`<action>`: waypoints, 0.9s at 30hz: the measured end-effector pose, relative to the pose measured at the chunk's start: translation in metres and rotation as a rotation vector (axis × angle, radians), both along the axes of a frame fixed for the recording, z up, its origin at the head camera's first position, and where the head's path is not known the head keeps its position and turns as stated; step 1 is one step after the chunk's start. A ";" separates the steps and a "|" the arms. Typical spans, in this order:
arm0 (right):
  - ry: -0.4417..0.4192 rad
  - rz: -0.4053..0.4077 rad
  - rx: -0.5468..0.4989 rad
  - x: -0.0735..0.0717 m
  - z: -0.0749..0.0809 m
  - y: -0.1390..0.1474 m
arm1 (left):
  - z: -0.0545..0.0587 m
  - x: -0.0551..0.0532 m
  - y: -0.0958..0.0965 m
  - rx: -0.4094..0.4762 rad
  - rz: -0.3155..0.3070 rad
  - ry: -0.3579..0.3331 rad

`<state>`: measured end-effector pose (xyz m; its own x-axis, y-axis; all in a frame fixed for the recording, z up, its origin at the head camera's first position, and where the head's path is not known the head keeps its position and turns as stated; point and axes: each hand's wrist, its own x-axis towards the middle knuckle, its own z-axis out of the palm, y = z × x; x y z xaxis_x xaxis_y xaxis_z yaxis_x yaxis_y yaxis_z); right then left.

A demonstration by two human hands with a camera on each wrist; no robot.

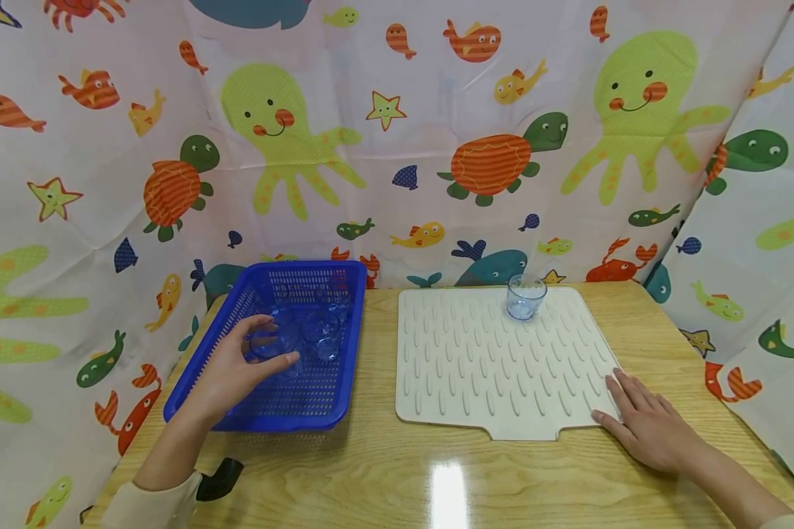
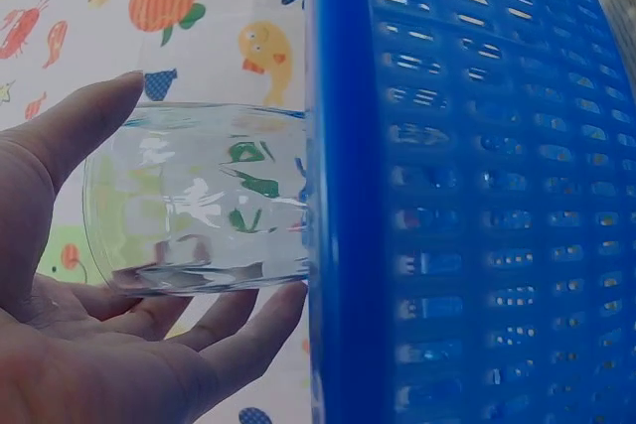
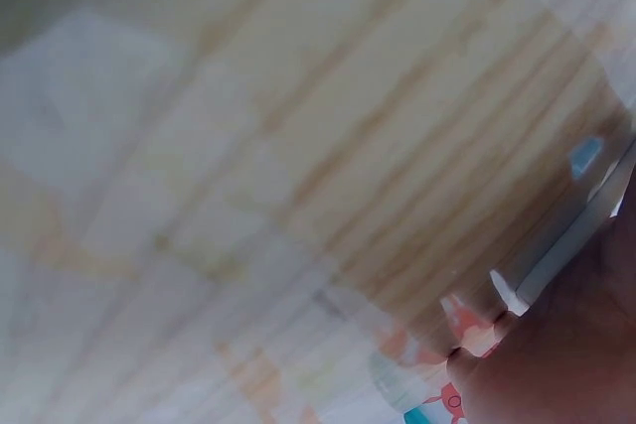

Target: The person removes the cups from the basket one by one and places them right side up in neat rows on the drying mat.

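Note:
My left hand reaches over the blue plastic basket, its thumb and fingers curved around a clear drinking glass. In the left wrist view the thumb lies along one side of this glass and the fingers along the other; the basket's rim hides its lower end. More clear glasses stand inside the basket beside it. My right hand rests flat with straight fingers, fingertips at the right edge of the cream ridged drying mat. One glass stands near the mat's back edge.
Basket and mat share a wooden table, basket on the left, mat to its right. A curtain printed with sea animals encloses the back and both sides. The right wrist view is mostly blurred wood grain, with part of the hand low at right.

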<state>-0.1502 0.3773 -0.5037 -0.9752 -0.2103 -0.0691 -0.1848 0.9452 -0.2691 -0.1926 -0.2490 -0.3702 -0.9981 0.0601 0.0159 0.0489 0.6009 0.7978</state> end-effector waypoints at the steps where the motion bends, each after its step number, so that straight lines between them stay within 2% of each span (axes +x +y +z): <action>1: 0.001 0.000 0.001 0.000 0.000 0.000 | 0.000 0.000 0.001 0.003 -0.002 0.001; 17: -0.006 -0.003 -0.011 0.000 0.000 0.000 | 0.008 -0.005 0.010 0.051 -0.048 0.012; 27: -0.011 -0.007 -0.013 -0.001 -0.002 0.001 | 0.012 -0.007 0.016 0.060 -0.051 0.010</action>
